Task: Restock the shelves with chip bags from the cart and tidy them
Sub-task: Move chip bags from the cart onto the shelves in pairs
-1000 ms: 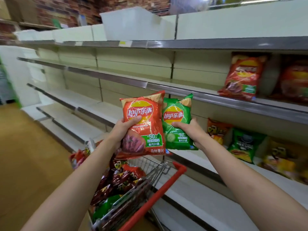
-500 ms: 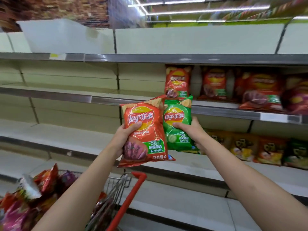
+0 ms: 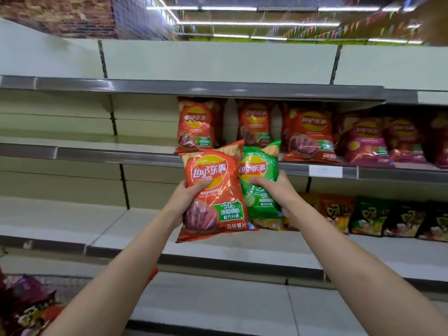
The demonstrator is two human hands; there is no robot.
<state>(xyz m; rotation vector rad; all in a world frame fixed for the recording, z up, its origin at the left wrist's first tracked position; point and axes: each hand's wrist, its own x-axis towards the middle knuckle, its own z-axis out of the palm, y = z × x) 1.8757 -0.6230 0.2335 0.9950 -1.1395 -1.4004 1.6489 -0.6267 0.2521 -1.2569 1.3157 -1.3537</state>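
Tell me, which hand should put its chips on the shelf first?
Probably the left hand. Its red bag matches the red bags standing on the shelf just above it. No green bags like the right hand's green bag show there.

Two held bags (image 3: 213, 190) side by side before shelf (image 3: 116, 155), cart (image 3: 26, 304) lower left.

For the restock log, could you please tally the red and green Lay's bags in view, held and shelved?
Red, held: 1, the red bag in the left hand
Green, held: 1, the green bag in the right hand
Red, shelved: 3, the shelved red bags
Total: 5
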